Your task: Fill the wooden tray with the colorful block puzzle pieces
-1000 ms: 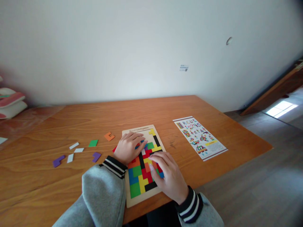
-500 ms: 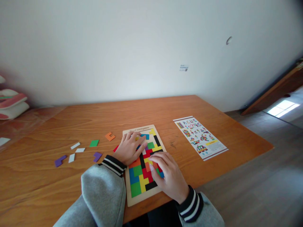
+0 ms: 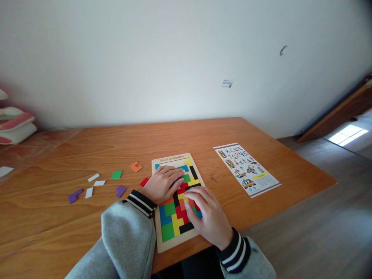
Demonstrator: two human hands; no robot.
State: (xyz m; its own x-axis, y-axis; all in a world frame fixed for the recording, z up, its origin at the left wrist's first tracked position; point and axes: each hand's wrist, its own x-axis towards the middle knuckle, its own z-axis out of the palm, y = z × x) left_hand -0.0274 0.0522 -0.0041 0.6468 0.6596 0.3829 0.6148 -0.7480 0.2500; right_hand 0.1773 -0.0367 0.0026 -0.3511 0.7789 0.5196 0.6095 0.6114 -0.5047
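Note:
A wooden puzzle board (image 3: pixel 159 248), partly filled with coloured block pieces, lies on the table beneath both hands. My left hand (image 3: pixel 164 184) rests palm down over its upper middle, fingers stretched to the right, covering the pieces below. Near its wrist a red piece (image 3: pixel 143 181) lies at the board's left edge. Over the lower right of the board is my right hand (image 3: pixel 209 219), its fingers bent and the thumb apart from the index finger. Nothing shows between them. A green square (image 3: pixel 167 232) and a yellow piece (image 3: pixel 176 224) fill the board's near left corner.
Left of the board lie an orange piece (image 3: pixel 136 166), a green piece (image 3: pixel 116 174), purple pieces (image 3: pixel 120 191) and several white pieces (image 3: pixel 99 183). A printed pattern sheet (image 3: pixel 247 170) is on the right. The wall (image 3: pixel 145 77) bounds the table's (image 3: pixel 116 143) far side.
My left hand has shifted slightly right and nearer, with its fingers flatter, baring blue at the board's upper left. The right hand stays nearly still.

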